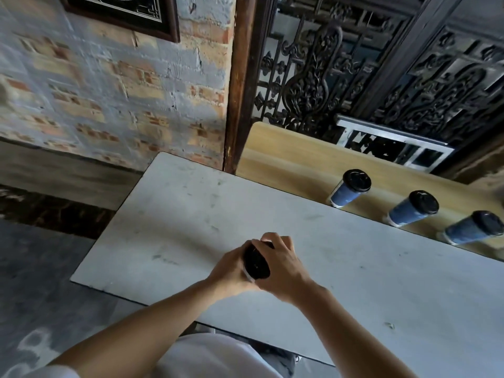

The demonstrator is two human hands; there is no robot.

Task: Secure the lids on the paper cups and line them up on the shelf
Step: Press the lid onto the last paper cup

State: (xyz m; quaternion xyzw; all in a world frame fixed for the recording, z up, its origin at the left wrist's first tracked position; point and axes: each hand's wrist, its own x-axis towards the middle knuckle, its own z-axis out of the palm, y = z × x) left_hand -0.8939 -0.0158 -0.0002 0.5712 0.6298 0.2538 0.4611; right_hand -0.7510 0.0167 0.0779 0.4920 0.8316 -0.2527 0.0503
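Observation:
A paper cup with a black lid (255,261) stands on the grey table (174,214) between both my hands. My left hand (231,271) curls round its left side. Over the lid's right side and far edge, my right hand (283,264) grips with curled fingers. The cup's body is almost wholly hidden; only a sliver of white rim shows under the lid. Three blue paper cups with black lids stand in a row on the wooden shelf (286,154) behind the table: one (350,188), a second (414,208) and a third (474,227).
A brick wall with a dark framed picture (122,15) rises behind the table's left part. A brown wooden post (237,85) and carved black screens (381,72) stand behind the shelf. The shelf's left part holds nothing. The floor lies left of the table.

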